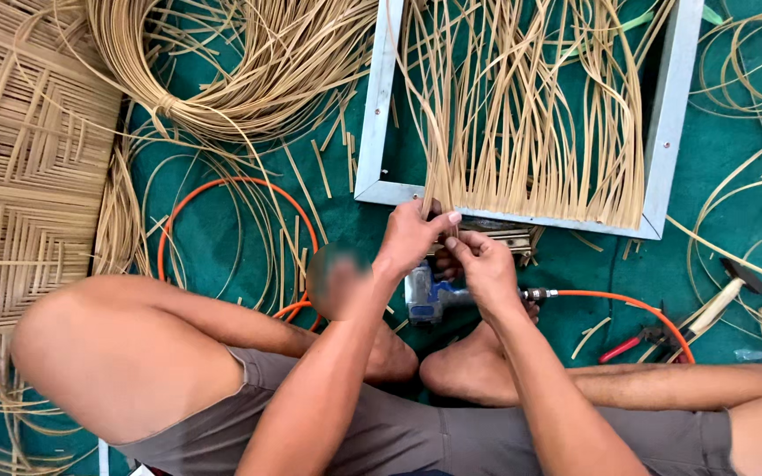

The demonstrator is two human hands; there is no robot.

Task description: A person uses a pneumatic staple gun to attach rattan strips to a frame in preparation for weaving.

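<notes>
I sit cross-legged on a green mat. My left hand (412,236) pinches the ends of several rattan strips (522,123) at the near edge of a grey metal frame (379,132). My right hand (484,264) is close beside it, fingers curled toward the same strip ends, thumb and forefinger nearly touching the left fingertips. The strips run across the frame and are fixed along its near rail. A blue and silver pneumatic stapler (427,298) lies under my hands, between my feet.
An orange air hose (222,183) loops on the mat at left and joins the stapler from the right. A woven rattan panel (19,176) lies far left, a coil of rattan (222,70) at top. A hammer (727,295) and red-handled pliers (632,342) lie at right.
</notes>
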